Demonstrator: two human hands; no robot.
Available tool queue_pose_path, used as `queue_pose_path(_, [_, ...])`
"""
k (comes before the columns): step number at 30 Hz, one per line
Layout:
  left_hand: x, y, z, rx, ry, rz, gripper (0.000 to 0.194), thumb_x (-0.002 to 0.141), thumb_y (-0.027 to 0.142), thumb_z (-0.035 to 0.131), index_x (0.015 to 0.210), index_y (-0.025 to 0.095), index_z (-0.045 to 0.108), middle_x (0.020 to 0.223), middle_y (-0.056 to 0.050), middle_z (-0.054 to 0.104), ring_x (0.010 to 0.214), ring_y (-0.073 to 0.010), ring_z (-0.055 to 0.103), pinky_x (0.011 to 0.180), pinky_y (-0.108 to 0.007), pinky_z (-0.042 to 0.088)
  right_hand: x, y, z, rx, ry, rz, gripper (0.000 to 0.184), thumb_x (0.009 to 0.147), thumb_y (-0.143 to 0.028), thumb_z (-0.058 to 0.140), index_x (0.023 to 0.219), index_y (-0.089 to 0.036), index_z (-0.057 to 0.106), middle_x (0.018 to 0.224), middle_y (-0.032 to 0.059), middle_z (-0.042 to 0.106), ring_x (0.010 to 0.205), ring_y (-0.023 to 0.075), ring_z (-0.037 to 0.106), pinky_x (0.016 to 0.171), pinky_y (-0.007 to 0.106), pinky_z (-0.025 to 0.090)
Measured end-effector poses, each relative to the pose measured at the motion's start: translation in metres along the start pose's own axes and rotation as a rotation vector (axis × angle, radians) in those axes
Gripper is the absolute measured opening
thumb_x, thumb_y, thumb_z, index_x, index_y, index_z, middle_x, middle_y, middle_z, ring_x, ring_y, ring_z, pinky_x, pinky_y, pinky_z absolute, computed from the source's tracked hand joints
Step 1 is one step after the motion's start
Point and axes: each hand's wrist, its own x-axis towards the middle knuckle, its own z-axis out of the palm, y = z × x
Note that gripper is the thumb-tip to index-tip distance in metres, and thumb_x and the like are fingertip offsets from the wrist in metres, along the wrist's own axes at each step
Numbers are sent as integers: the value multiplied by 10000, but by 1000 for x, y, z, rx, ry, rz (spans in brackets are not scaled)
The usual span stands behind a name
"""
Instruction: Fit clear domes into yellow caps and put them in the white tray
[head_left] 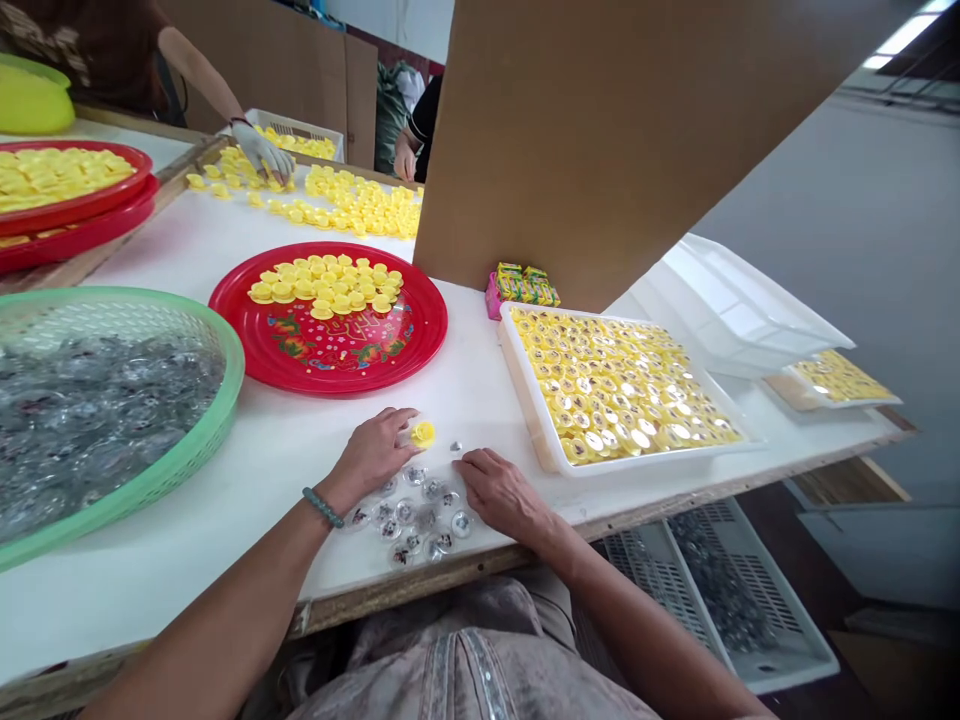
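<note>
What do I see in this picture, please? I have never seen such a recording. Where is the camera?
One camera, worn on the head, looks forward and down. No robot is used here. The person's bare left hand holds a yellow piece in its fingers. The bare right hand is by a small grey piece; whether it grips anything is unclear. Near the hands, on the white table, lie clear round pieces. Around stand a green basket, a red tray and a white tray filled with yellow pieces.

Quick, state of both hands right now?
Left hand: closed, holding a yellow piece.
Right hand: partly curled beside a small silvery piece; whether it holds anything cannot be told.
</note>
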Motion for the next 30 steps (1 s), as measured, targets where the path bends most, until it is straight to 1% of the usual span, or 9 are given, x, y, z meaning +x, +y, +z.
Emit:
queue_pose_path(5, [-6,-1,-11,45,-72,-4,383,738,240,608,1116,209,553,1031,-37,584,683,-172,570,687,-294,446,-1,12,9,115,111,76,282,852,-68,431,1034,-178,616,943,77,611,888,174,567,784,277,474])
queue_pose_path(9, [-6,1,-11,-10,-86,-13,378,743,227,612,1116,201,555,982,-28,588,658,-160,564,664,-286,440,9,21,3,151,261,158,287,881,-119,423,1103,-181,595,985,80,624,913,180,576,802,292,476])
queue_pose_path(13, [-3,1,-4,-33,-33,9,358,738,221,636,1090,195,571,971,-24,593,682,-167,565,677,-284,436,22,25,-1,59,183,76,301,853,-115,470,1110,-201,600,1101,83,617,1004,214,549,853,336,465])
queue_pose_path(16, [-1,1,-1,-47,10,54,354,728,200,648,1076,188,585,976,-32,598,718,-177,568,691,-280,430,27,26,6,106,180,75,299,850,-82,432,1042,-193,633,1020,85,654,944,210,578,817,341,477])
queue_pose_path(19, [-2,5,-5,-116,86,66,313,748,210,635,1059,195,606,945,-25,608,662,-156,548,666,-271,423,31,21,10,377,300,241,209,850,-170,482,972,-195,649,909,72,683,839,196,619,760,335,494])
queue_pose_path(22, [-5,15,-9,-336,128,20,188,794,254,590,961,199,656,856,-17,626,627,-141,532,609,-251,414,39,6,4,870,384,446,141,790,-265,589,902,-188,624,792,44,689,698,173,633,657,306,510])
queue_pose_path(25, [-6,24,-8,-588,70,-67,196,798,314,586,916,190,681,752,-23,637,612,-148,524,556,-240,399,50,-13,-6,1261,380,470,201,747,-308,641,895,-179,599,755,30,681,689,159,635,667,300,506])
queue_pose_path(27, [-5,26,-5,-695,48,-117,230,775,350,613,912,180,687,703,-27,634,598,-151,513,544,-241,394,56,-21,-10,1363,362,455,226,729,-314,662,898,-174,607,750,26,677,705,153,635,696,299,498])
queue_pose_path(30, [-3,23,-3,-785,75,-171,254,735,384,660,851,160,688,647,-28,617,593,-150,506,552,-241,392,61,-27,-12,1384,372,497,218,700,-313,690,851,-164,639,717,21,666,660,139,612,654,280,481])
